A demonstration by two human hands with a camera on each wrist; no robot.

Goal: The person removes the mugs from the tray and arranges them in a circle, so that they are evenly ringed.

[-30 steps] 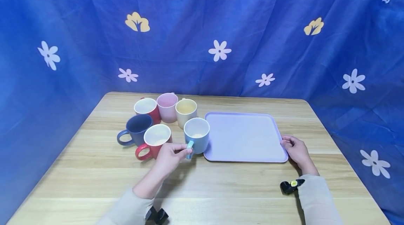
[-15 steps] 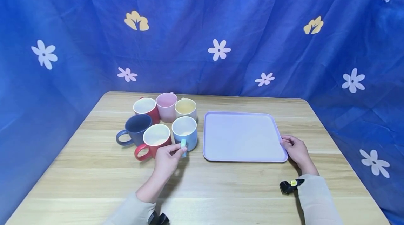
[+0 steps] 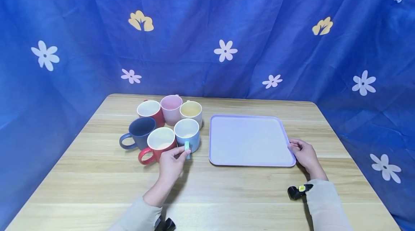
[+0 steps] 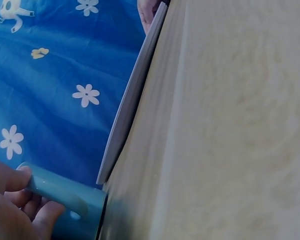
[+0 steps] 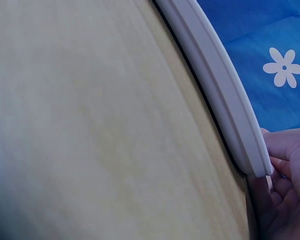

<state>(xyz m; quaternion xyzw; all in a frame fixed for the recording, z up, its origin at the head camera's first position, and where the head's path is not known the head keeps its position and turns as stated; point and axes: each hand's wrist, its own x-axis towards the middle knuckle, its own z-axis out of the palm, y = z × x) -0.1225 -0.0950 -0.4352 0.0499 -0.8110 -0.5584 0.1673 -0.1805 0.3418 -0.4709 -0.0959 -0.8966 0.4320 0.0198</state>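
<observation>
In the head view my left hand (image 3: 172, 162) pinches the handle of a light blue mug (image 3: 191, 141) between thumb and fingers. The mug stands upright at the right front of a cluster of mugs, just beside a red mug (image 3: 162, 143) with a white inside. The left wrist view has the same blue mug (image 4: 75, 200) low at the left, fingers at its handle. My right hand (image 3: 304, 153) holds the right edge of a lilac tray (image 3: 249, 141). Seen from the right wrist, the thumb lies at the rim of the tray (image 5: 225, 90) with fingers below.
Behind stand a navy mug (image 3: 141, 133), another red mug (image 3: 152, 110), a pink mug (image 3: 172, 110) and a cream mug (image 3: 192, 112). All share a wooden table (image 3: 227, 195) with blue flowered cloth (image 3: 181, 44) around its back and sides.
My left hand has brought the light blue mug leftward, from the tray's left edge to beside the red mug in the cluster. The right hand and the tray stay put.
</observation>
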